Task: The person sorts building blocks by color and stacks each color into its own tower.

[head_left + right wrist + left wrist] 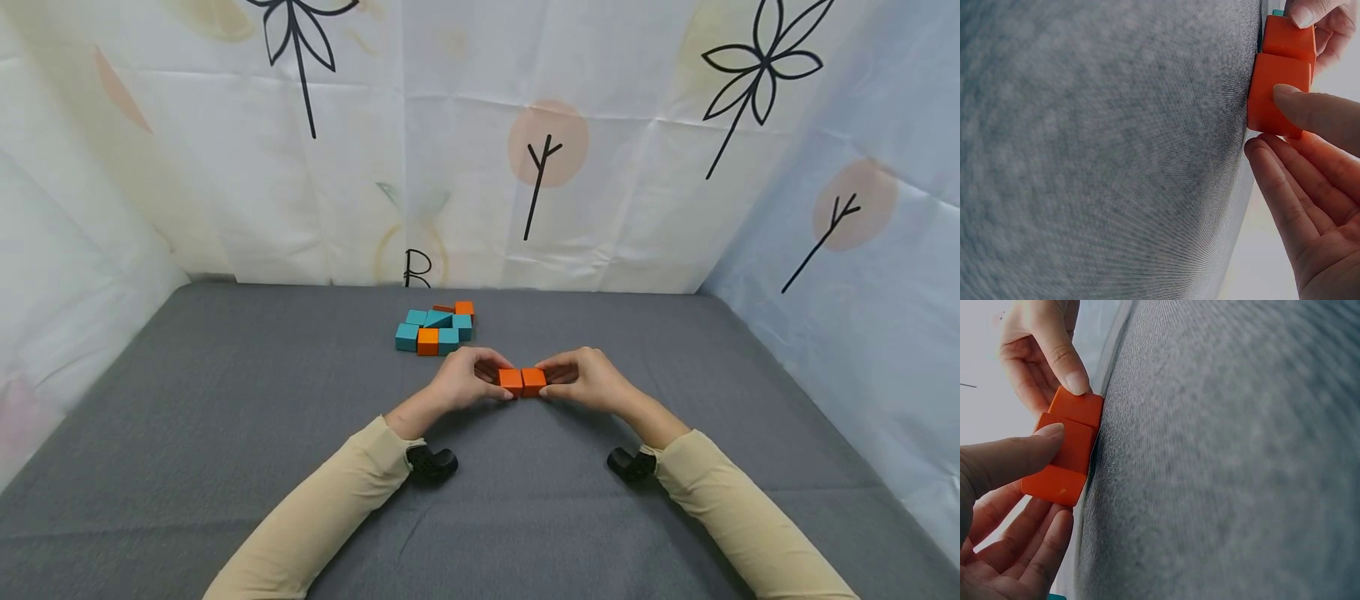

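Two orange cubes sit side by side on the grey cloth in front of the person. The left hand (pixel 463 382) pinches the left orange cube (pixel 511 383) between thumb and fingers. From the other side, the right hand (pixel 591 380) grips the right orange cube (pixel 534 382) the same way. In the left wrist view, the left thumb (pixel 1029 456) lies on the near face of its cube (pixel 1072 450). The right wrist view has the right thumb (pixel 1316 112) pressed on its cube (pixel 1269 94), which sits against the other one.
Beyond the left hand, a cluster of teal blocks (pixel 407 337) and orange blocks (pixel 428 342) lies on the grey cloth-covered table (pixel 225 433), a teal triangular block (pixel 438 318) among them. A patterned white curtain (pixel 465 150) hangs along the back and sides.
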### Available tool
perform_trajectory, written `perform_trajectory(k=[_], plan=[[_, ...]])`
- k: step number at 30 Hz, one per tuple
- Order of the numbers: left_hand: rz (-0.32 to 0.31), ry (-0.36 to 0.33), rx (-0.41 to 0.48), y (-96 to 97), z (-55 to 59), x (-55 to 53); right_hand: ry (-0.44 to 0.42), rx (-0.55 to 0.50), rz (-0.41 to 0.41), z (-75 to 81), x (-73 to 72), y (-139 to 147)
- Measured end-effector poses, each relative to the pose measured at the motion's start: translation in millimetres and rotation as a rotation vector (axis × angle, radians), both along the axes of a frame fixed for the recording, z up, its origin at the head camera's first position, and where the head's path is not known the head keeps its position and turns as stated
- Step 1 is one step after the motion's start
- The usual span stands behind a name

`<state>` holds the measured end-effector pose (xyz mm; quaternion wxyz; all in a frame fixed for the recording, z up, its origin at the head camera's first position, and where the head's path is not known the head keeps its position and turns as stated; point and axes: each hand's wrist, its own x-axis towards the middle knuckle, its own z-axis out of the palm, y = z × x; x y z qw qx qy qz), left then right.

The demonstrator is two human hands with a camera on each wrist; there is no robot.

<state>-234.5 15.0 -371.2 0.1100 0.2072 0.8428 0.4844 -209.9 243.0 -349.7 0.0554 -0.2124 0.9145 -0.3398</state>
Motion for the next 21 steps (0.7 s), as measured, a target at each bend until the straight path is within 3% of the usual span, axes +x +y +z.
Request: perform_trajectory(k=[12,21], plan=[[0.017,0.007,0.000,4.0,-3.3,-2.4,0.010,0.002,0.010,0.9,-0.7,-1.0],[-0.009,0.003,0.001,3.2,-3.4,-2.6,0.003,0.001,0.003,0.0,-0.1,-1.1]])
